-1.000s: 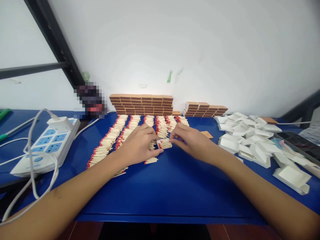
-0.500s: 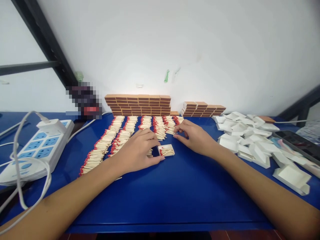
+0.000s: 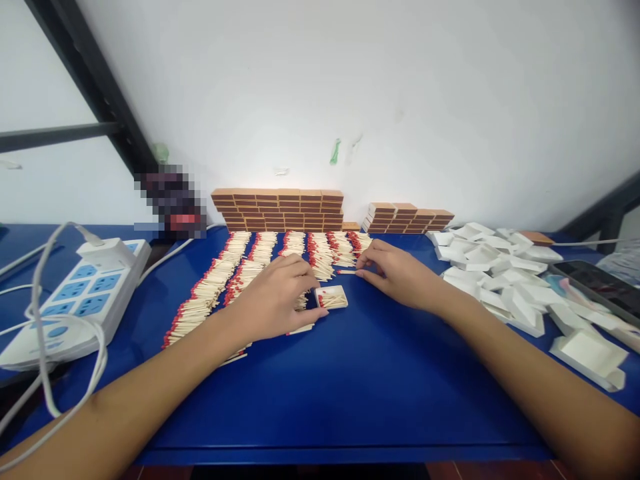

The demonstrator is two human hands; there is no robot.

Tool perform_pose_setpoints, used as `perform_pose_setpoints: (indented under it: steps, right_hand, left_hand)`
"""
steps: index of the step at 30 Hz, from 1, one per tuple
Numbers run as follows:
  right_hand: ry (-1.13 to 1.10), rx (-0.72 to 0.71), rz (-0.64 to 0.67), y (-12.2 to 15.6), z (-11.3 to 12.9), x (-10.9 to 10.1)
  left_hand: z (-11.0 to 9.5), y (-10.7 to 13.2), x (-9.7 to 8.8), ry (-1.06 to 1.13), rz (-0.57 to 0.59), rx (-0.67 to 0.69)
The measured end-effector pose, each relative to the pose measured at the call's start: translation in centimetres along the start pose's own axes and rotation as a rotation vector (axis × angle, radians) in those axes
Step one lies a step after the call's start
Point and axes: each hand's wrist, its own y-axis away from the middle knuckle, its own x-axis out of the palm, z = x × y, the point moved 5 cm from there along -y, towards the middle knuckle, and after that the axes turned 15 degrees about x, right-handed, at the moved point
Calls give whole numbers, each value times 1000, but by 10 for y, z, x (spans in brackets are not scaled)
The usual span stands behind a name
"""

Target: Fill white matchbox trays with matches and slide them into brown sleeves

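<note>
A small white tray of matches (image 3: 333, 297) lies on the blue table (image 3: 350, 387) in front of me. My left hand (image 3: 275, 299) rests beside it with curled fingers, its thumb against the tray's left edge. Just to the right, my right hand (image 3: 397, 272) has its fingertips pinched among the matches at the right end of the rows. Long rows of red-tipped matches (image 3: 235, 277) stretch from the table's middle to the back.
Brown matchboxes are stacked against the wall, a big stack (image 3: 279, 209) and a smaller one (image 3: 407, 218). A heap of empty white trays (image 3: 500, 280) lies at the right, a phone (image 3: 600, 283) beyond it. A white power strip (image 3: 75, 300) with cables sits at the left.
My right hand left the tray and moved back to the right end of the match rows. The left hand has stayed at the tray.
</note>
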Motion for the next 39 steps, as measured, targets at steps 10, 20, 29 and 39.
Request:
perform_pose_setpoints:
  steps: [10, 20, 29, 39]
  right_hand:
    - [-43, -50, 1, 3, 18, 0]
    - [-73, -39, 11, 1, 12, 2]
    - [-90, -27, 39, -3, 10, 6]
    - [-178, -157, 5, 19, 46, -2]
  left_hand:
    - [1, 1, 2, 6, 16, -4]
    - [1, 1, 3, -11, 30, -10]
    - [-1, 1, 0, -6, 25, 0]
    - [-1, 0, -3, -64, 11, -55]
